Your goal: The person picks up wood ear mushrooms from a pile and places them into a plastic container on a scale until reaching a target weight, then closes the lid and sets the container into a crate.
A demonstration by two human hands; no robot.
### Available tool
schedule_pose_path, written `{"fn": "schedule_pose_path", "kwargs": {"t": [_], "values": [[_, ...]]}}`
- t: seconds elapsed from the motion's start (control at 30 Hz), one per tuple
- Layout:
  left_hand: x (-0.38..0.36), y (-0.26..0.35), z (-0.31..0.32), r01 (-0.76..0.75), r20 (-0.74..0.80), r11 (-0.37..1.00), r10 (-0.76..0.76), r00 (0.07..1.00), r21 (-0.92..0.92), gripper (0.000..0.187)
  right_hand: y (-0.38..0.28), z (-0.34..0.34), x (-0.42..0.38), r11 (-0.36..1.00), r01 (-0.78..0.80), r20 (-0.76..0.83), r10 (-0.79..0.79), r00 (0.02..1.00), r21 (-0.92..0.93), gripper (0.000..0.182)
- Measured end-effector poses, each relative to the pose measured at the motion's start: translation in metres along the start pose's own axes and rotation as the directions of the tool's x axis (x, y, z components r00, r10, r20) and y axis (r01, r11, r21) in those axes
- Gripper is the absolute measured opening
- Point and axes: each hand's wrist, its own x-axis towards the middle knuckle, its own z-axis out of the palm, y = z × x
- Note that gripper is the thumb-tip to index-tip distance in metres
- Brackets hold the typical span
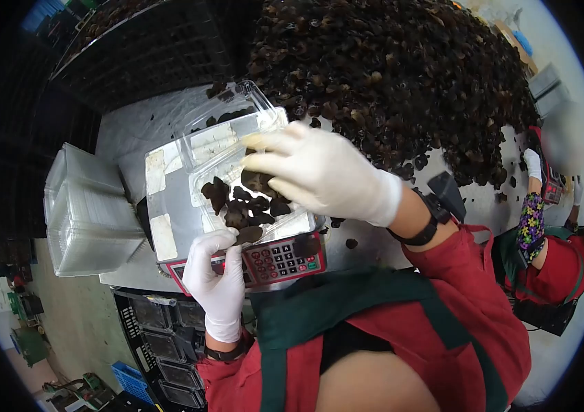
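left hand (pixel 220 278) — fingers bent, thumb and forefinger tips drawn close at the near rim of the box (pixel 200 191), beside a dark piece (pixel 248 235); whether they grip, cannot tell. right hand (pixel 326 172) — half open, fingers curled over the box, blurred; any hold, cannot tell. box: clear, on the scale (pixel 167 237), dark pieces (pixel 238 215) loosely heaped inside; lid (pixel 264 103) open, far side. pile (pixel 388 82): beyond, to the right. stack (pixel 93 220): left of scale. handling, as judged: light fingertips, pieces inside the rim, no hand weight on the scale.
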Motion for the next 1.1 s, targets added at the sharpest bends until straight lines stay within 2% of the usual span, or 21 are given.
{"fn": "schedule_pose_path", "kwargs": {"t": [0.07,0.13,0.23,0.27,0.33,0.37,0.43,0.5,0.53,0.57,0.6,0.63,0.67,0.7,0.73,0.8,0.83,0.9,0.97,1.03,1.1], "values": [[-0.003,0.003,-0.002,-0.021,0.022,1.0,0.021,1.0,-0.02,0.025,-0.008,-0.009,-0.019,0.997,-0.05,-0.091,0.044,0.995,-0.058,0.031],[-0.008,0.005,-0.003,-0.061,0.072,0.997,0.064,0.995,-0.044,0.027,-0.02,-0.005,-0.044,0.975,-0.055,-0.08,0.074,0.994,0.216,0.035],[-0.011,0.019,0.012,-0.058,0.194,0.98,0.095,0.976,-0.191,0.026,-0.045,0.011,-0.067,0.913,-0.117,0.07,0.097,0.993,0.391,0.043],[-0.007,0.024,0.016,-0.113,0.276,0.982,0.152,0.949,-0.152,0.023,-0.049,0.019,-0.076,0.889,-0.191,0.07,0.177,0.982,0.416,0.034],[-0.004,0.025,0.023,-0.047,0.327,0.99,0.089,0.941,-0.133,0.023,-0.04,0.022,-0.096,0.848,-0.266,0.015,0.292,0.956,0.459,0.022],[-0.004,0.021,0.021,-0.032,0.282,0.994,0.06,0.957,-0.102,0.022,-0.04,0.014,-0.101,0.8,-0.357,0.002,0.407,0.914,0.482,0.013],[-0.01,0.007,0.004,0.03,0.161,0.999,-0.028,0.987,-0.012,0.022,-0.031,-0.002,-0.127,0.803,-0.424,-0.014,0.472,0.881,0.418,0.01],[-0.019,-0.004,-0.017,0.14,0.047,0.99,-0.141,0.989,0.023,0.019,-0.023,-0.023,-0.166,0.713,-0.643,0.093,0.646,0.757,0.281,0.011],[-0.024,-0.013,-0.025,0.173,-0.013,0.984,-0.173,0.985,0.03,0.018,-0.021,-0.031,-0.19,0.599,-0.758,0.133,0.755,0.642,0.257,0.011],[-0.032,-0.017,-0.035,0.233,0.029,0.971,-0.235,0.972,0.058,0.016,-0.024,-0.045,-0.207,0.421,-0.845,0.206,0.841,0.5,0.33,0.012],[-0.041,-0.02,-0.044,0.293,0.071,0.952,-0.299,0.952,0.086,0.013,-0.024,-0.055,-0.229,0.411,-0.89,0.228,0.864,0.45,0.199,0.013],[-0.05,-0.024,-0.048,0.282,0.137,0.951,-0.299,0.944,0.127,0.012,-0.027,-0.066,-0.25,0.314,-0.942,0.315,0.888,0.336,0.122,0.014],[-0.06,-0.028,-0.05,0.275,0.2,0.938,-0.317,0.927,0.212,0.013,-0.03,-0.073,-0.273,0.25,-0.96,0.365,0.888,0.279,0.125,0.015],[-0.071,-0.034,-0.049,0.166,0.271,0.944,-0.246,0.931,0.285,0.017,-0.031,-0.08,-0.304,0.197,-0.977,0.453,0.865,0.213,0.084,0.018],[-0.082,-0.04,-0.047,0.041,0.351,0.939,-0.168,0.921,0.341,0.021,-0.036,-0.082,-0.307,0.192,-0.978,0.452,0.867,0.209,0.085,0.018],[-0.101,-0.047,-0.034,-0.125,0.491,0.91,-0.095,0.866,0.396,0.032,-0.047,-0.093,-0.314,0.164,-0.971,0.414,0.907,0.08,-0.172,0.023],[-0.111,-0.058,-0.03,-0.205,0.545,0.907,-0.033,0.838,0.369,0.044,-0.043,-0.095,-0.311,0.164,-0.95,0.33,0.941,0.07,-0.267,0.028],[-0.121,-0.067,-0.024,-0.312,0.553,0.834,0.01,0.833,0.455,0.047,-0.023,-0.088,-0.307,0.441,-0.845,0.195,0.897,0.398,-0.303,0.028],[-0.125,-0.073,-0.021,-0.392,0.551,0.788,0.082,0.831,0.475,0.046,-0.009,-0.076,-0.263,0.575,-0.78,0.123,0.817,0.563,-0.245,0.03],[-0.133,-0.081,-0.017,-0.494,0.49,0.752,0.262,0.832,0.437,0.04,0.019,-0.053,-0.239,0.732,-0.649,0.069,0.672,0.737,-0.207,0.029],[-0.143,-0.089,-0.011,-0.474,0.457,0.762,0.263,0.849,0.442,0.04,0.032,-0.034,-0.201,0.771,-0.594,0.058,0.62,0.782,-0.227,0.027]]}}
